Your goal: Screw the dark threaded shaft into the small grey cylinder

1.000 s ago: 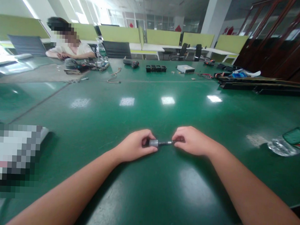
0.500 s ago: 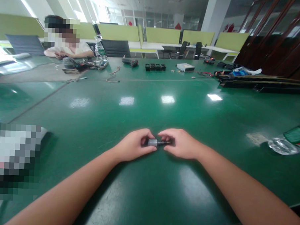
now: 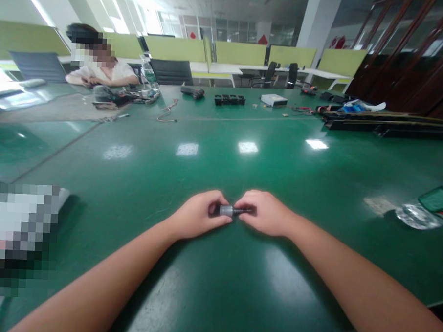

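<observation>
A small cylindrical object (image 3: pixel 226 211), grey in its middle with a thin dark shaft pointing right, is between my hands just over the green table (image 3: pixel 221 171). My left hand (image 3: pixel 201 214) has its thumb and fingers closed round the grey part. At the shaft end, my right hand (image 3: pixel 265 213) is curled with thumb and fingertips around the dark shaft. The object's left end is hidden inside my left hand, and its right end lies in the shadow of my right palm.
A clear bottle (image 3: pixel 438 202) lies at the right. A blurred-out pale object (image 3: pixel 16 225) is at the left edge. Along the far side are black blocks (image 3: pixel 230 100), a white box (image 3: pixel 274 100), black rails (image 3: pixel 392 125) and a seated person (image 3: pixel 100 75).
My right hand has moved slightly left, and its thumb and fingertips have come closer together around the dark shaft. My left hand has hardly moved.
</observation>
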Demonstrator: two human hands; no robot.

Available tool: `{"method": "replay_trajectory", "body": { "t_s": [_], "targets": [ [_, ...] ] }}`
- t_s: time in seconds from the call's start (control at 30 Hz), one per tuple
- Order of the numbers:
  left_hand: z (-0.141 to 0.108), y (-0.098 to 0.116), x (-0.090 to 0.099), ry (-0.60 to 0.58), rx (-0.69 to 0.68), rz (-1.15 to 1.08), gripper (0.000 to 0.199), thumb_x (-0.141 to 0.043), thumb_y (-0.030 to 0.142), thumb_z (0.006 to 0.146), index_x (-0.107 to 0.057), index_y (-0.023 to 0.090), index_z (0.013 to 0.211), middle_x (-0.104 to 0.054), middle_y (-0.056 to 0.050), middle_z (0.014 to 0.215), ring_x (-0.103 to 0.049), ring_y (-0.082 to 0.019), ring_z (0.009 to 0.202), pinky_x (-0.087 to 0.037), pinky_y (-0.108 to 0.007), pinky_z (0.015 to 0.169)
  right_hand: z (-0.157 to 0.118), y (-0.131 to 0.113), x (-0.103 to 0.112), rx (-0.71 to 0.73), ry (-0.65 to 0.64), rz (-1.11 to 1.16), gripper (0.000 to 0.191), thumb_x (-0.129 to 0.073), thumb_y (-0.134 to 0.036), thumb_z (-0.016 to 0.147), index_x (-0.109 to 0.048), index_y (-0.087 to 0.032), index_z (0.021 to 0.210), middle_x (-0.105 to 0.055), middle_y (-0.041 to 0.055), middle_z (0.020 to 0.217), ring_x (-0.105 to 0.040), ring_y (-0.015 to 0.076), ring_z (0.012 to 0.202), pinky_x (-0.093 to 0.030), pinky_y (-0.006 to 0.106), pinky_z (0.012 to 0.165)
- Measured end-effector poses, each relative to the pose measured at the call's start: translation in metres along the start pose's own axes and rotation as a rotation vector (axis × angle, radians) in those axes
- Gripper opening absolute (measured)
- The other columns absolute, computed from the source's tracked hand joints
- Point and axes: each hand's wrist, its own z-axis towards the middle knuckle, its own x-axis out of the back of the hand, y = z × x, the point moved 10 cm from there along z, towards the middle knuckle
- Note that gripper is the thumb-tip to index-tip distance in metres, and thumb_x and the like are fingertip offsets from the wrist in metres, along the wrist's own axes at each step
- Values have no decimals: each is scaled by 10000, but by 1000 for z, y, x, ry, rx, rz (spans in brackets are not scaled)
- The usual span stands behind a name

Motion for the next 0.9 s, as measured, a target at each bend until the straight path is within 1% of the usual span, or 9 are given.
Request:
{"method": "replay_trajectory", "body": {
  "t_s": [0.17, 0.4, 0.7, 0.9],
  "targets": [
    [0, 0, -1, -7, -4, -6, 289, -672, 447, 827, -637, 190, 954, -560, 15, 733, -499, -143, 653, -361, -235, 589, -1, -1, 1, 0, 0, 6, 160, -660, -143, 829, -719, -177, 973, -684, 44, 897, -590, 165, 848, -436, 273, 761],
    [0, 1, 2, 12, -5, -34, 278, -686, 430, 812, -652, 190, 948, -554, 17, 719, -488, -139, 641, -359, -230, 579, -1, -2, 2, -2, -7, -8, 151, -653, -134, 827, -718, -178, 956, -683, 48, 901, -592, 170, 852, -439, 281, 770],
    [0, 2, 1, -3, -14, 0, 280, -677, 438, 826, -647, 198, 966, -566, 14, 746, -503, -143, 655, -364, -234, 590, -2, -1, 5, -14, -10, -26, 159, -651, -121, 808, -718, -175, 942, -683, 45, 890, -589, 168, 838, -434, 279, 761],
    [0, 2, 2, 1, -15, -12, 267, -682, 416, 819, -649, 196, 966, -569, 11, 747, -505, -142, 660, -375, -232, 595, -2, 2, 3, -43, -8, -14, 108, -689, -195, 822, -721, -183, 924, -681, 37, 867, -585, 158, 804, -420, 269, 720]
  ]
}}
